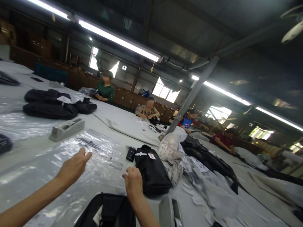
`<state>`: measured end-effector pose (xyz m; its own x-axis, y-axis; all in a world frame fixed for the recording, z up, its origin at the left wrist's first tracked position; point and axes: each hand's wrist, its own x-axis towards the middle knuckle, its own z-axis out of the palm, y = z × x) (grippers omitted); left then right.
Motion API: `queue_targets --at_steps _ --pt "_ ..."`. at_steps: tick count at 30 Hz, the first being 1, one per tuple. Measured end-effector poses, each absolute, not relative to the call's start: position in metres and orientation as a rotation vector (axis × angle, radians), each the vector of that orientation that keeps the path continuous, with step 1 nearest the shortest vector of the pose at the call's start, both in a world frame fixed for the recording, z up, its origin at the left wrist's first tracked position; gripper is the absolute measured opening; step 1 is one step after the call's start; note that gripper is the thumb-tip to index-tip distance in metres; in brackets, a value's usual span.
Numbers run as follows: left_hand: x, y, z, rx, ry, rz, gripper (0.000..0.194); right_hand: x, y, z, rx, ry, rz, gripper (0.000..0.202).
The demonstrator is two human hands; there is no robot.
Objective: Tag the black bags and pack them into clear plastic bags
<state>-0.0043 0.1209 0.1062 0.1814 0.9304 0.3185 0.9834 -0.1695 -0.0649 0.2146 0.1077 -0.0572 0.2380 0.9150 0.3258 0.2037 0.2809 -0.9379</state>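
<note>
My left hand hovers above a clear plastic bag spread on the table. Its fingers are loosely bent, with a gap at the tips, and I see nothing in them. My right hand has its fingers curled in and the thumb close to them; anything small between them cannot be made out. Just right of it a black backpack lies with a white tag on it. Below, another black bag is cut off by the bottom edge, partly behind my right forearm.
Grey tape dispensers stand at left and beside my right forearm. A black card lies near the backpack. More black bags and crumpled plastic cover parts of the table. Several co-workers sit across it; a metal post rises there.
</note>
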Motion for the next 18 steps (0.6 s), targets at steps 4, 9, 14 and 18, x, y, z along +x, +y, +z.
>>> queue_targets --at_steps 4,9,14,18 --pt "-0.028 0.127 0.098 -2.295 -2.18 -0.603 0.016 0.219 0.092 -0.088 -1.267 -1.111 0.882 0.025" --pt "-0.028 0.127 0.071 -2.195 -2.605 -1.169 0.03 0.218 0.097 -0.105 -1.226 -0.789 1.293 0.032" --pt "-0.015 0.115 0.054 -1.99 -2.834 -1.743 0.024 0.227 0.118 -0.104 -1.015 -0.374 1.514 0.027" --pt "-0.014 0.118 0.053 -1.627 -3.004 -2.169 0.018 0.227 0.114 -0.099 -0.845 -0.137 1.594 0.026"
